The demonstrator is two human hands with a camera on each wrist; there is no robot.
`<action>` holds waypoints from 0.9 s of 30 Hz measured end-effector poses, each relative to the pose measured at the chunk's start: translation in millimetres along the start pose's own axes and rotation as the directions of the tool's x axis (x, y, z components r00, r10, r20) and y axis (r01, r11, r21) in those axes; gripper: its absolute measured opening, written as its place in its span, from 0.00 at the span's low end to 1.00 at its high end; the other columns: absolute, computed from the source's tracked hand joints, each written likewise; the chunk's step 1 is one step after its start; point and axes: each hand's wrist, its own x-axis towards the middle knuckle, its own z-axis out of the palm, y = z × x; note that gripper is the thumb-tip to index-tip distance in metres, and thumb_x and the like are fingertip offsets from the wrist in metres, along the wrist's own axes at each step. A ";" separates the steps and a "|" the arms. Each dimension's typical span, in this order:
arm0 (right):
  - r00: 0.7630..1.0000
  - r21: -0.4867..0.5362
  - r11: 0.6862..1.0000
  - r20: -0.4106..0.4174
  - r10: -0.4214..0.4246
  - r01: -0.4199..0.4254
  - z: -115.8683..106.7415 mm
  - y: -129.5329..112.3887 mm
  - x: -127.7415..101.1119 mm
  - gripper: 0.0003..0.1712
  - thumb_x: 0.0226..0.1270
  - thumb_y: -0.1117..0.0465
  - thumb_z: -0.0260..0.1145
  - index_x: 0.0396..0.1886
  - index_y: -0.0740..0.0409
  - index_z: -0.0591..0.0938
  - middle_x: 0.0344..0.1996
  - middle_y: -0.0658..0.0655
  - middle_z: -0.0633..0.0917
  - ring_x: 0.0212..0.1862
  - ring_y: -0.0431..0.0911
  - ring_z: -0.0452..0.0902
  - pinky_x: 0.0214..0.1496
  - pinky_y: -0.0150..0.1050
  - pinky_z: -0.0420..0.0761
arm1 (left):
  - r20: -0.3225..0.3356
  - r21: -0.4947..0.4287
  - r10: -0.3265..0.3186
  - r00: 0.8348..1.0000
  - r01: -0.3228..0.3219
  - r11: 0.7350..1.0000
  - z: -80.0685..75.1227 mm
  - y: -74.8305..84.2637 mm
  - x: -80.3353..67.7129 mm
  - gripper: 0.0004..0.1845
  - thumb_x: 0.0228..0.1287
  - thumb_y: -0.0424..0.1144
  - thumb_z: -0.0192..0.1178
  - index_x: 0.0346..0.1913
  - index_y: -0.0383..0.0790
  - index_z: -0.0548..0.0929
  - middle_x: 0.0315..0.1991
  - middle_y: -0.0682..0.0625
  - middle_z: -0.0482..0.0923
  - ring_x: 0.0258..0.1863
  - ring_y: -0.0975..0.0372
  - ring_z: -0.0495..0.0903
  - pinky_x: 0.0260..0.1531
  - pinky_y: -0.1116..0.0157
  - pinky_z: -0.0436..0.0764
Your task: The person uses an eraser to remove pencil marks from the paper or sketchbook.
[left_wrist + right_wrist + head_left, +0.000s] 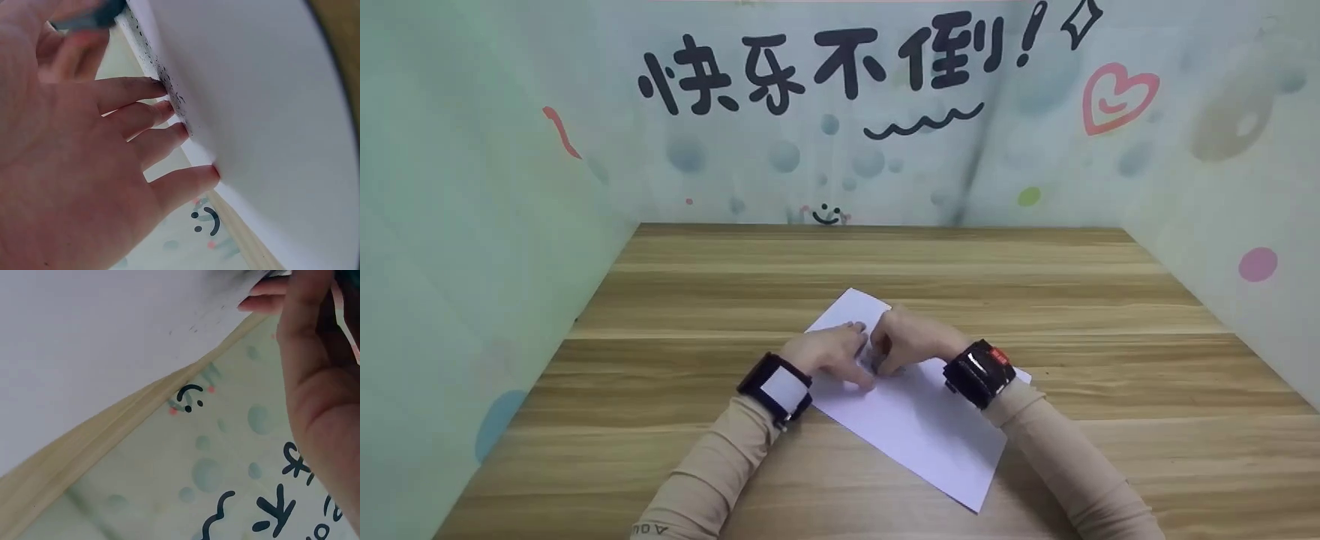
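Observation:
A white sheet of paper lies at an angle on the wooden table. My left hand rests on its left part, fingers spread and fingertips touching the surface. Just to the right, my right hand is bent down over the paper, its fingers curled round a small dark blue-grey block, possibly an eraser; its kind is not clear. A grey smudged patch with black specks lies between the hands. In the right wrist view, the right hand hides most of the block, and a few specks dot the paper.
The wood-grain table extends around the sheet on all sides. Printed cloth walls with dark lettering and coloured spots stand at the back, left and right. Both wrists wear black straps over beige sleeves.

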 end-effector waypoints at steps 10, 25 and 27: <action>0.995 -0.097 0.994 -0.090 0.048 -0.057 3.8 8.1 1.2 0.04 0.47 0.68 0.67 0.25 0.61 0.81 0.22 0.54 0.84 0.25 0.41 0.76 0.29 0.29 0.77 | -0.024 0.061 -0.005 1.000 0.007 0.998 4.1 5.0 -2.6 0.37 0.52 0.56 0.60 0.61 0.34 0.68 0.66 0.43 0.62 0.66 0.57 0.62 0.64 0.62 0.66; 0.989 -0.187 0.973 -0.091 0.119 -0.134 -3.7 9.7 -4.9 0.09 0.60 0.61 0.62 0.23 0.61 0.77 0.18 0.51 0.77 0.21 0.40 0.67 0.23 0.31 0.69 | -0.035 0.080 -0.149 0.988 0.152 0.985 13.7 41.4 -17.6 0.42 0.54 0.63 0.56 0.62 0.32 0.68 0.69 0.32 0.50 0.71 0.46 0.50 0.65 0.54 0.64; 0.992 -0.202 0.972 -0.051 0.113 -0.121 -4.5 9.4 -6.0 0.09 0.59 0.62 0.61 0.22 0.60 0.77 0.16 0.49 0.75 0.20 0.39 0.66 0.22 0.29 0.67 | -0.030 0.073 -0.163 0.986 0.165 0.984 13.9 41.9 -17.7 0.45 0.54 0.63 0.56 0.66 0.31 0.62 0.70 0.32 0.49 0.71 0.46 0.49 0.65 0.54 0.63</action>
